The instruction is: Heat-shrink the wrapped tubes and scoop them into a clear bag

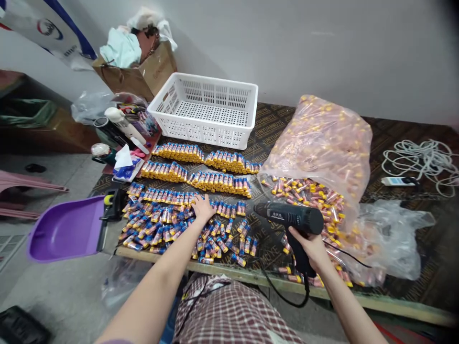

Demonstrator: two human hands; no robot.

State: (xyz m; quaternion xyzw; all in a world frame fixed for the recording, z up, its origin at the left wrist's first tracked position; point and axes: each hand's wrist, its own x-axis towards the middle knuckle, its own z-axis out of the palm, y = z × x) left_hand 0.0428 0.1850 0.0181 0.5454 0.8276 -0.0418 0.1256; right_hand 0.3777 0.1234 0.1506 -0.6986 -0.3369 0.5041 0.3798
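Note:
My right hand (pixel 311 248) is wrapped round the grip of a black heat gun (pixel 287 216), whose nozzle points left over the table. Its cable hangs down past the table's front edge. My left hand (pixel 202 209) rests with fingers apart on a row of small labelled tubes (pixel 168 197) with blue and yellow ends. Around and below that hand lie many more such tubes (pixel 218 243), loose and jumbled. Behind it, similar tubes (pixel 215 181) are stacked in neat rows. To the right of the heat gun, pink tubes with yellow caps (pixel 328 200) spill from a large plastic bag (pixel 322 134).
A white plastic basket (pixel 204 129) stands at the back against the wall, beside a stuffed paper bag (pixel 143 71). Bottles (pixel 122 125) crowd the left corner. A purple dustpan (pixel 68 229) juts out at left. White cord (pixel 419 160) and clear plastic (pixel 394 234) lie at right.

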